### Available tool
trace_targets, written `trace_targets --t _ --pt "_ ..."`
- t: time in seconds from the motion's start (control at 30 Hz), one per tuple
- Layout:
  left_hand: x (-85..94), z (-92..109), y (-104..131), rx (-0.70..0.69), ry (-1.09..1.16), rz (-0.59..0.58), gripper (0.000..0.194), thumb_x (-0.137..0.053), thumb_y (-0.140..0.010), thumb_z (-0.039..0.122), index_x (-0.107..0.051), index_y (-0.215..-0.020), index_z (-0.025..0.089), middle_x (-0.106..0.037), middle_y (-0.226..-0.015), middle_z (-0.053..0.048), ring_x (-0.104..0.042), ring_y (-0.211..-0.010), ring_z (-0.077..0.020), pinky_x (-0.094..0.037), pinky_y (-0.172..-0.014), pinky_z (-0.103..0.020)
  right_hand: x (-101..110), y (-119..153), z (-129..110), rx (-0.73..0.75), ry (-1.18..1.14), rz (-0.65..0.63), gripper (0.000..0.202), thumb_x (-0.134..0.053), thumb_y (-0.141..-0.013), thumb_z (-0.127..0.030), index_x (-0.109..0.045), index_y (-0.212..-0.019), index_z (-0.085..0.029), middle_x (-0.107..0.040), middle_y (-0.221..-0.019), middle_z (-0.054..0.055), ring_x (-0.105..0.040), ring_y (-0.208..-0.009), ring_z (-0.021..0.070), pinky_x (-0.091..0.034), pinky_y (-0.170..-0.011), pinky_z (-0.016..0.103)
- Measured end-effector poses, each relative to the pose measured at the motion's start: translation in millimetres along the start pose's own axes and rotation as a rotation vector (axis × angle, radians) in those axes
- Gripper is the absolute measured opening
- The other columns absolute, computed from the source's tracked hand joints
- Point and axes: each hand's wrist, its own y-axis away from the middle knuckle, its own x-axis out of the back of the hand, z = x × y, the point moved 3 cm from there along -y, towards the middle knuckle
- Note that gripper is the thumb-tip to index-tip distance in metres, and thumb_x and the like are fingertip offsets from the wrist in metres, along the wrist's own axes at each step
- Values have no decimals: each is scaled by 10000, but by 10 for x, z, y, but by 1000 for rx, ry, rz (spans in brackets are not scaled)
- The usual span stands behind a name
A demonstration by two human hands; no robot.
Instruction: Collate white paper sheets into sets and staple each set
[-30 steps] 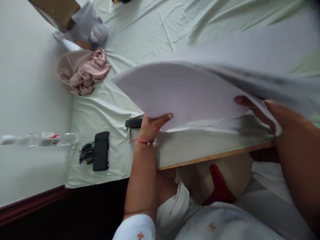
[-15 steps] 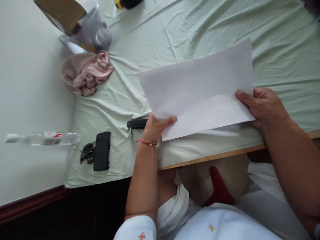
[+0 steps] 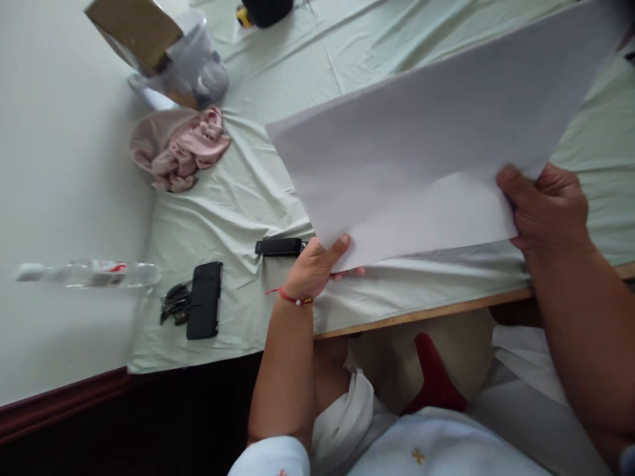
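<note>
A white sheet of paper (image 3: 411, 158) is held up above the table between both hands; whether it is a single sheet or several I cannot tell. My left hand (image 3: 317, 264) pinches its near left corner, thumb on top and fingers underneath. On the near right part of the paper, my right hand (image 3: 548, 205) grips with the thumb across the top and the fingers curled behind. Just left of my left hand lies a black stapler-like object (image 3: 280, 246), its right end partly hidden by the hand.
A green cloth (image 3: 238, 297) covers the table. At left are a black phone (image 3: 204, 301), keys (image 3: 174, 304), a plastic bottle (image 3: 94, 274) and a pink cloth (image 3: 183, 149). Behind them stands a clear bin (image 3: 196, 66) with a cardboard box (image 3: 133, 33). A yellow tape measure (image 3: 243, 16) lies farther back.
The paper has risen and tilted, its far right corner now nearer the camera. My right hand has moved right and slightly up, and more of the black stapler-like object shows.
</note>
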Motion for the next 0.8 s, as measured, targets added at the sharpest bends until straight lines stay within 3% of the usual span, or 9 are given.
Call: trace_targets --t 0.13,0.4,0.6,0.67,0.8 --pt "25 15 52 18 -89 -128 392 -860 -822 500 -667 -723 173 -572 -546 -15 -460 -433 -97 -291 -379 -250 20 -1 -15 1 38 -10 220 -881 -763 -381 -826 -924 -241 -789 -988 13 -717 -870 165 -589 -837 334" --pt "37 44 77 -89 -63 -121 333 -900 -794 366 -653 -683 172 -513 -608 12 -426 -475 -76 -312 -410 -253 1 -10 -22 -104 -22 -24 253 -950 -674 -379 -795 -800 -224 -754 -839 0 -642 -694 118 -551 -661 266" --pt "71 41 96 -69 -88 -96 369 -874 -824 411 -629 -671 182 -472 -583 21 -395 -498 -81 -313 -413 -242 -15 -18 -19 -165 -7 -14 309 -972 -616 -397 -781 -777 -216 -741 -801 2 -602 -611 104 -518 -559 242" --pt "66 56 98 -57 -62 -91 376 -889 -804 427 -630 -687 180 -459 -598 29 -379 -495 -73 -312 -408 -231 -21 -12 -18 -234 -8 -24 364 -995 -561 -429 -758 -734 -213 -734 -767 6 -588 -574 106 -501 -507 237" --pt "90 95 98 -34 -32 -91 412 -922 -753 431 -616 -660 172 -437 -583 41 -351 -477 -58 -287 -397 -219 -29 29 45 -496 19 -169 479 -1040 -399 -416 -747 -699 -184 -720 -709 34 -607 -555 135 -515 -463 249"
